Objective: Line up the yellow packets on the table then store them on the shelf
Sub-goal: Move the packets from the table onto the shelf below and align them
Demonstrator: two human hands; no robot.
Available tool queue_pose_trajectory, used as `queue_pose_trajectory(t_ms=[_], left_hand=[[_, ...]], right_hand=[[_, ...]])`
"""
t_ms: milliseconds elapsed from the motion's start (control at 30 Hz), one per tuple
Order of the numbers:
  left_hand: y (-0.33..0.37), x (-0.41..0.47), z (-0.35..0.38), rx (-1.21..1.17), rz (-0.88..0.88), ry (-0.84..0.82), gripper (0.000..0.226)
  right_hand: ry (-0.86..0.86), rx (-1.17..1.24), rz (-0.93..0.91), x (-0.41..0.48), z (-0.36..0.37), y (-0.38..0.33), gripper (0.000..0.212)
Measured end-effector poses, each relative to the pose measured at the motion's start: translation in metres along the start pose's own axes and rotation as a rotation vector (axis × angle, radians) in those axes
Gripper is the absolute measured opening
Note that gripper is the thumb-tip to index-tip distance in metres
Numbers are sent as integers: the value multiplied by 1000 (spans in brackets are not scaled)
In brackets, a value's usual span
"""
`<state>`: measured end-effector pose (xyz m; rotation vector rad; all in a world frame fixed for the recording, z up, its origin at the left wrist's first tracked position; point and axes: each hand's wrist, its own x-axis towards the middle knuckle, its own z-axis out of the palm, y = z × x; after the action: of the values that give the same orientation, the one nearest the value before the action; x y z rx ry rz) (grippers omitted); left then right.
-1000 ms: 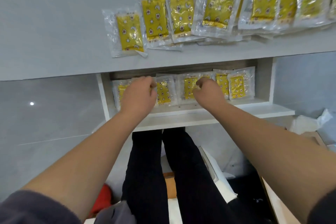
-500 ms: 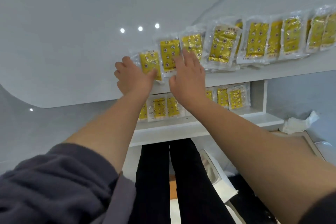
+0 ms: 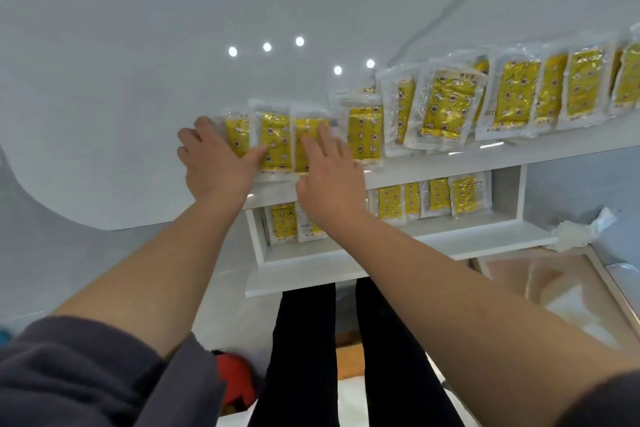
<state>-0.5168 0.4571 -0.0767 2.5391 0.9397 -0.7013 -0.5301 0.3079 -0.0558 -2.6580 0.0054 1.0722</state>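
Several yellow packets in clear wrappers lie in a row along the near edge of the white table [image 3: 138,80]. My left hand [image 3: 214,159] lies flat over the leftmost packet [image 3: 237,135], its thumb on the second packet [image 3: 275,140]. My right hand [image 3: 329,177] rests with straight fingers on the third packet [image 3: 306,135]. A fourth packet [image 3: 363,137] lies just right of it. More packets [image 3: 516,94] overlap farther right. Below the tabletop, several packets [image 3: 440,196] stand in a row on the white shelf [image 3: 450,239].
My legs in black trousers [image 3: 311,340] stand under the shelf. A crumpled white wrapper [image 3: 581,229] lies at the right of the shelf. A tan box [image 3: 554,288] sits on the floor at the right, a red object [image 3: 235,378] at the bottom.
Both hands have come up from the shelf packets to the table. They now lie flat on the three leftmost table packets, which sit closer together, side by side.
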Motion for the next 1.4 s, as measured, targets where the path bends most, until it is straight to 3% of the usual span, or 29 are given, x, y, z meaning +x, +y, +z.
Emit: queue_pose_trajectory(t_ms=[167,300,433,567,700,800,1000,1100,1200,1300,1400], left_hand=[[14,-11,10,-44,-78,21,98],[20,-7,15,-226,-149,-1,99],[19,-6,11,-423,-138,-78,76],[15,4,6,-337,-83,-205,44],[16,11,5,-307,-56,-246,43],[16,11,4,-282,-32,-269,43],[11,11,-2,-254,25,-300,35],[9,10,-3,-262,51,-293,32],[7,7,-3,-267,41,-265,32],[5,8,-5,-268,37,-251,33],[3,9,-12,-275,30,-281,36]], right_hand=[[180,95,197,12,-10,13,57],[259,117,271,23,-5,4,72],[222,131,314,33,-1,-1,82],[241,76,293,35,-8,11,83],[254,46,360,19,-7,31,85],[187,122,418,9,2,33,88],[251,370,342,16,9,4,90],[266,570,436,24,5,-2,95],[226,690,579,31,5,-1,76],[97,803,575,35,5,-1,47],[39,869,515,36,6,1,45]])
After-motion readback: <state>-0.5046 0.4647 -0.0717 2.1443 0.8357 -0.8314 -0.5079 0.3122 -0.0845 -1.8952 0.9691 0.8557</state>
